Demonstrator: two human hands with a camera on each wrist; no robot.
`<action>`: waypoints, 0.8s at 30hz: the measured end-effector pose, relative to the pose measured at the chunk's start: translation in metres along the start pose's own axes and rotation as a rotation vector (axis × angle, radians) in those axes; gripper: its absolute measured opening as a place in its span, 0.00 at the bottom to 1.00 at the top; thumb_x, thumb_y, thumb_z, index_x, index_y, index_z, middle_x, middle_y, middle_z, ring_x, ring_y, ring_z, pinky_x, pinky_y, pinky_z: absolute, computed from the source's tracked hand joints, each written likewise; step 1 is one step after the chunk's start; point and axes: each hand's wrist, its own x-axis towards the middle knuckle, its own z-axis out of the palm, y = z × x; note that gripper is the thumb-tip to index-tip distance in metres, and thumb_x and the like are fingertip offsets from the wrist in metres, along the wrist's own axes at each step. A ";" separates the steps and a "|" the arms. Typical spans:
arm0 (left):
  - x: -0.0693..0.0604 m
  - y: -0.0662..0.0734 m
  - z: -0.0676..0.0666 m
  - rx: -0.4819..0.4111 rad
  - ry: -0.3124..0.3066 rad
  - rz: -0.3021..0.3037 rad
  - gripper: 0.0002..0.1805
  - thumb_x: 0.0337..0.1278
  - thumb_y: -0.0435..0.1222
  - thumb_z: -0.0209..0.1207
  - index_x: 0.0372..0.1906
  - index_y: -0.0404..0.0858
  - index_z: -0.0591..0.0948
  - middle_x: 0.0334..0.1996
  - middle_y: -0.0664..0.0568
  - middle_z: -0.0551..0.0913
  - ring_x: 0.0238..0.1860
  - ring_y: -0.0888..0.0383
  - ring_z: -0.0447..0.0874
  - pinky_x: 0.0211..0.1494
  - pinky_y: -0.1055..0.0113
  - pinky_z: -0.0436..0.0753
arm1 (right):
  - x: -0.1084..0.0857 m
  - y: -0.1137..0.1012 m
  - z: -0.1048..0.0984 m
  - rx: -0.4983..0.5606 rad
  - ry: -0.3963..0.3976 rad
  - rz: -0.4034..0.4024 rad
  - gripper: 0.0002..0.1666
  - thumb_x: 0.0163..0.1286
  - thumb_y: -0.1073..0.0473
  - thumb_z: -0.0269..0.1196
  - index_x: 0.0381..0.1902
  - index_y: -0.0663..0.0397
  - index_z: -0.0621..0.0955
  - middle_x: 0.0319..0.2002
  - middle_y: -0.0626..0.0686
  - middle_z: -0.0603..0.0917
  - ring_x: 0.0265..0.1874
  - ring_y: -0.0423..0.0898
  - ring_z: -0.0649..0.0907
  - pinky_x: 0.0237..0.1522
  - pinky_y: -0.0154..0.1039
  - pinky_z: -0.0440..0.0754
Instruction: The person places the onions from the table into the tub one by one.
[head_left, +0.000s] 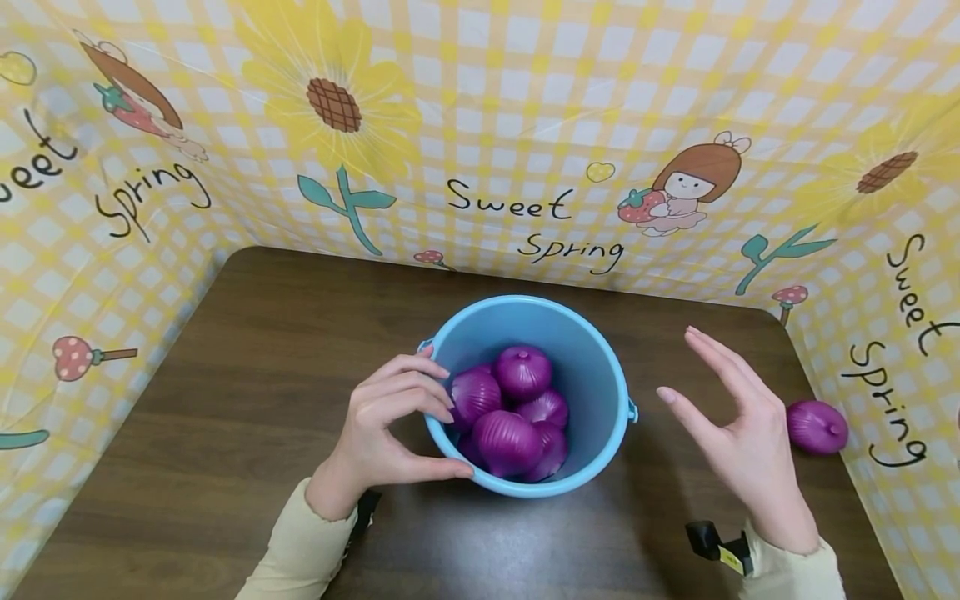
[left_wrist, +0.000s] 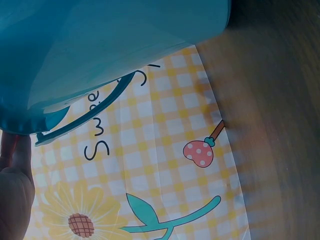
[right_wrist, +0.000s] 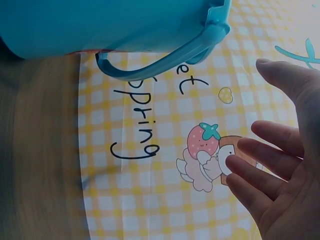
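A light blue bucket [head_left: 589, 350] stands upright on the table with several purple onions [head_left: 508, 442] piled in its bottom. My left hand [head_left: 390, 417] holds the bucket's left rim, fingers bent over the edge and thumb against the near side of the rim. In the left wrist view the bucket wall [left_wrist: 110, 45] fills the top, and only part of that hand [left_wrist: 17, 195] shows. To the right of the bucket, my right hand [head_left: 738, 442] hovers apart from it, thumb and fingers spread with nothing between them. One more purple onion [head_left: 817, 427] lies beyond this hand.
The dark brown wooden table [head_left: 187, 450] is enclosed at the back and sides by yellow checked cloth [head_left: 517, 108] printed with sunflowers and lettering. A blue bucket handle [right_wrist: 160, 67] hangs down the bucket's outside. The lone onion sits close to the right cloth wall.
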 end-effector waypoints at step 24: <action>-0.001 0.000 0.000 0.004 -0.002 -0.003 0.26 0.36 0.55 0.82 0.26 0.38 0.83 0.28 0.49 0.85 0.42 0.46 0.83 0.67 0.46 0.76 | -0.007 0.010 -0.010 -0.010 0.047 0.022 0.44 0.53 0.70 0.78 0.68 0.47 0.78 0.66 0.49 0.78 0.67 0.45 0.75 0.68 0.30 0.67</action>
